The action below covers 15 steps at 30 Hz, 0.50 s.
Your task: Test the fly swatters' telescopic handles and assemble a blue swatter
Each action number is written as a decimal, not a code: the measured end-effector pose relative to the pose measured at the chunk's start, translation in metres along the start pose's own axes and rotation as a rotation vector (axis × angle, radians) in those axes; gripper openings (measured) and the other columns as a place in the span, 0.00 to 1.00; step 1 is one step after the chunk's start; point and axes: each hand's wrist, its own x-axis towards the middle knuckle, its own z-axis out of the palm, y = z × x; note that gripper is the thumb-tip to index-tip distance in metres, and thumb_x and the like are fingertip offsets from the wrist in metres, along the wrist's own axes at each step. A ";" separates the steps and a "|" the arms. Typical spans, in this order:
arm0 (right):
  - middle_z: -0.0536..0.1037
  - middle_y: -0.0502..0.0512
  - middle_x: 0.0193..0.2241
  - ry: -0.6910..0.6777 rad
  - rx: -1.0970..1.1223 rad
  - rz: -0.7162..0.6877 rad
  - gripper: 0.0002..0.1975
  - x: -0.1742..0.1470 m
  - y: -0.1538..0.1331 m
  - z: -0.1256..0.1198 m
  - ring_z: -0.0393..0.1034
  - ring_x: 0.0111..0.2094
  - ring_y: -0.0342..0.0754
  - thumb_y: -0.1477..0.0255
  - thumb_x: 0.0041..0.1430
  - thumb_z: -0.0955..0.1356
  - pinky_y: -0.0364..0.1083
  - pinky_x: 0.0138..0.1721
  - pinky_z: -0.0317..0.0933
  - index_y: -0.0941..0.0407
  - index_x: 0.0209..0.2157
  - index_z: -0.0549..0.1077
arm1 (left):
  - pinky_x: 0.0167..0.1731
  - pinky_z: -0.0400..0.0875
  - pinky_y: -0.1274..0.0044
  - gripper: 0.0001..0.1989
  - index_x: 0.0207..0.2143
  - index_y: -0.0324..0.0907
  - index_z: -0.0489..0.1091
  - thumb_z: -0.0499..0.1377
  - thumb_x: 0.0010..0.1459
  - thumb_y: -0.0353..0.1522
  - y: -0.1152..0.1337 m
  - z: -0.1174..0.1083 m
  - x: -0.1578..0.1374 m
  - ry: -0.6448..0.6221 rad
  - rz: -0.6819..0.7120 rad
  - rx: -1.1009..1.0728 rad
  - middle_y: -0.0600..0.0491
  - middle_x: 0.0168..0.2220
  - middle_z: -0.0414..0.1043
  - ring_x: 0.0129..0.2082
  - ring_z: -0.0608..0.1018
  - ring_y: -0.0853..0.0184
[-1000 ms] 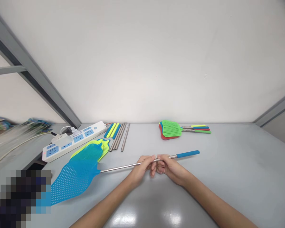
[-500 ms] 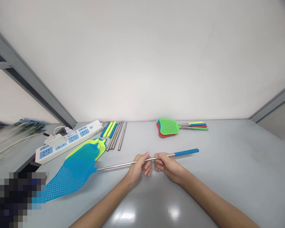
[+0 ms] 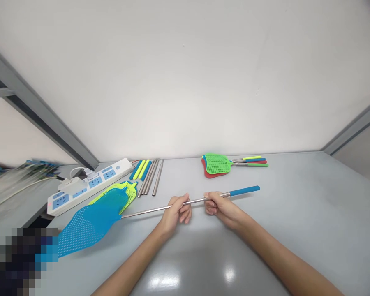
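Blue fly swatter: held slantwise above the table's near half, its mesh head [image 3: 89, 228] at left, partly hidden by a blurred patch, its blue grip [image 3: 245, 190] at right.
Metal rod [image 3: 151, 211]: thin from the head to the hands, thicker beside the grip; any push or pull is best kept in line, since sideways force could bend the thin part.
Left hand [image 3: 174, 210]: pinching the rod near its middle, thumb on top; a light, steady hold should keep the head from twisting.
Right hand [image 3: 220, 206]: closed around the rod just short of the grip, apart from the left; a firm hold suits this end.
Loose mesh heads [image 3: 132, 194]: yellow and blue, behind the held head; whether they touch is unclear, so lifting slightly would avoid snagging.
Farther back: loose rods [image 3: 148, 181], coloured grips [image 3: 141, 169], a power strip [image 3: 92, 187]; right of these, stacked swatters [image 3: 217, 164].
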 end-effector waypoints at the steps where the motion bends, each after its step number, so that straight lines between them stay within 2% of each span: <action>1: 0.50 0.42 0.12 0.005 0.000 0.000 0.15 0.000 -0.001 -0.001 0.42 0.14 0.36 0.71 0.48 0.62 0.42 0.19 0.41 0.56 0.14 0.53 | 0.17 0.54 0.79 0.24 0.09 0.43 0.46 0.48 0.51 0.43 0.001 -0.002 0.000 0.009 0.003 0.005 0.60 0.04 0.47 0.09 0.60 0.73; 15: 0.51 0.42 0.13 0.021 0.067 -0.003 0.14 0.004 0.004 -0.005 0.44 0.15 0.36 0.72 0.50 0.62 0.42 0.20 0.42 0.57 0.15 0.55 | 0.16 0.51 0.79 0.23 0.09 0.42 0.46 0.48 0.52 0.39 0.004 -0.010 0.001 0.060 -0.010 -0.056 0.61 0.05 0.44 0.08 0.58 0.74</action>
